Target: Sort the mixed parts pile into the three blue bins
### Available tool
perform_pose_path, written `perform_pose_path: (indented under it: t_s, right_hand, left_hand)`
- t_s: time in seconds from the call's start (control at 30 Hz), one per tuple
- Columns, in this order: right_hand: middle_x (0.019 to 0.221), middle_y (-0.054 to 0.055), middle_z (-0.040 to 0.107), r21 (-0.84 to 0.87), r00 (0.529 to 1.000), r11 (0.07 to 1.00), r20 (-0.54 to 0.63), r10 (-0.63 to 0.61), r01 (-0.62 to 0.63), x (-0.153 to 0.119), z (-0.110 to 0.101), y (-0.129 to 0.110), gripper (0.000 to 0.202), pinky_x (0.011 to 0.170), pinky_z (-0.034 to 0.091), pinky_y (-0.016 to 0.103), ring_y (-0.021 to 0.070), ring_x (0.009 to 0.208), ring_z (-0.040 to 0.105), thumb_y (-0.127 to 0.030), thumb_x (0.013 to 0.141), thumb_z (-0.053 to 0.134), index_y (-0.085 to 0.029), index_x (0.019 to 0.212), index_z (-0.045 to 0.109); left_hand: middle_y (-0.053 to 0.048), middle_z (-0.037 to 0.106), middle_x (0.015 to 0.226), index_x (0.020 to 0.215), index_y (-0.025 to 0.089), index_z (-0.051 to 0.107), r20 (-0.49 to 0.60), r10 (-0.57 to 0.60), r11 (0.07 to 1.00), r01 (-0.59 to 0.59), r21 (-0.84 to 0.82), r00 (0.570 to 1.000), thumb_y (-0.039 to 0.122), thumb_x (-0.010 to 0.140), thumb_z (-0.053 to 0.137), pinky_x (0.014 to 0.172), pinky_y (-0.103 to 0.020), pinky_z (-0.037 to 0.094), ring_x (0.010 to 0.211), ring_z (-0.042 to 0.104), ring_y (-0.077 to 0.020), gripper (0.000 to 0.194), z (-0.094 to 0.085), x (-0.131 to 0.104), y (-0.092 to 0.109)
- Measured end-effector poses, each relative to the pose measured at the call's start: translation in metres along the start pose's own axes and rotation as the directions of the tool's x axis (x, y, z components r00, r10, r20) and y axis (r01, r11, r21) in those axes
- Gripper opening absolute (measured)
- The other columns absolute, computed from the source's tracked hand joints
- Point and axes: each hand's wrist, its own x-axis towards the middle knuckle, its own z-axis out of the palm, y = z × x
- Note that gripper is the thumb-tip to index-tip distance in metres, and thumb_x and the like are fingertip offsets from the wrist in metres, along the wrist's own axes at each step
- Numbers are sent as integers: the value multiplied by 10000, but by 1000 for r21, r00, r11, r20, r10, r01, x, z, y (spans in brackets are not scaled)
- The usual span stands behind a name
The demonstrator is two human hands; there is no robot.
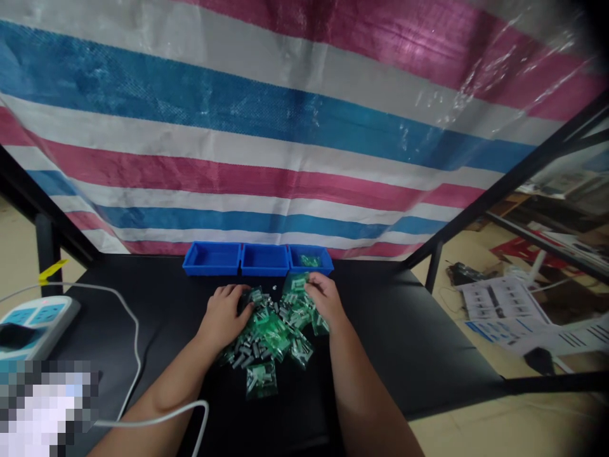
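Observation:
A heap of small green plastic packets and loose grey cylindrical pieces lies on the black tabletop between my hands. At its left edge rests my left hand, thumb apart from the fingers, touching the heap; its fingertips are partly hidden by a packet. My right hand is on the far right side, with thumb and fingers closed on the edge of a green plastic packet. This packet is just in front of the right blue bin. A single packet lies at the near edge of the heap.
Beside the right bin stand a middle blue bin and a left blue bin, against a striped sheet. A white power strip and white cable lie to the left. Black frame bars flank the table.

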Motion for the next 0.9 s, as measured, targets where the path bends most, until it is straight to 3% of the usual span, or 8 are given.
perform_pose_path:
  t_s: [0.13, 0.23, 0.3, 0.4, 0.53, 0.67, 0.77, 0.9]
  right_hand:
    - [574, -47, 512, 291, 950, 955, -274, 148, -65, 12, 3, 5, 259, 488, 391, 238, 109, 505, 487, -417, 773, 687, -201, 771, 545]
    - [741, 21, 676, 475, 905, 875, -324, 277, -98, 19, 8, 9, 439, 605, 534, 314, 182, 663, 655, -431, 672, 791, -184, 976, 594]
    - [830, 48, 719, 503, 890, 855, -322, 323, -128, 19, 11, 10, 642, 689, 572, 360, 208, 749, 693, -413, 644, 815, -170, 1178, 555]
    - [852, 43, 731, 353, 905, 922, -323, 278, -158, 13, 16, 9, 784, 655, 564, 332, 184, 691, 672, -404, 715, 764, -154, 1383, 440]
    - [765, 13, 675, -47, 990, 999, -143, 11, -18, -2, 21, -1, 424, 601, 487, 265, 134, 613, 577, -378, 852, 649, -176, 1224, 635]
    - [815, 16, 604, -217, 972, 948, 99, -215, 232, -12, 26, -17, 316, 651, 455, 271, 132, 660, 507, -305, 882, 623, -222, 1176, 703]
    - [867, 24, 597, -213, 939, 932, 251, -236, 292, -15, 31, -25, 349, 652, 443, 264, 135, 693, 510, -269, 862, 643, -243, 1206, 694]
    - [715, -9, 578, -186, 920, 959, 368, -136, 216, -17, 33, -27, 102, 596, 402, 242, 123, 636, 515, -199, 841, 615, -207, 874, 711]
  left_hand:
    - [-98, 658, 1143, 1168, 235, 627, 10, -4, 1000, 4, 14, 1000, 343, 872, 605, 923, -468, 436, 1050, 569, -304, 316, -2, 1, 2]
    - [-95, 648, 1145, 1171, 236, 617, 18, -2, 1000, 1, 18, 1000, 328, 876, 600, 914, -457, 443, 1042, 579, -297, 309, -3, 2, 4]
    - [-87, 633, 1152, 1165, 252, 622, 26, 2, 1000, -2, 12, 1000, 318, 880, 594, 906, -444, 452, 1048, 588, -290, 294, -4, 2, 4]
    - [-72, 607, 1152, 1144, 272, 640, 35, 15, 999, -14, -34, 999, 286, 884, 585, 876, -409, 472, 1046, 607, -270, 266, -4, 1, 4]
    - [-70, 594, 1109, 1072, 244, 651, 9, 46, 977, -43, -207, 999, 224, 906, 533, 847, -358, 498, 983, 624, -224, 205, -7, 1, 7]
    - [-64, 609, 1064, 1111, 230, 611, -28, 133, 925, -134, -355, 991, 207, 928, 515, 825, -331, 504, 906, 606, -187, 208, -13, 0, 16]
    - [-59, 625, 1036, 1131, 227, 583, -46, 187, 885, -189, -425, 981, 234, 939, 539, 828, -322, 505, 910, 604, -180, 197, -13, -3, 22]
    - [-73, 608, 1087, 1185, 228, 536, -55, 182, 852, -185, -490, 982, 244, 935, 565, 867, -339, 514, 943, 618, -182, 253, -9, -4, 24]
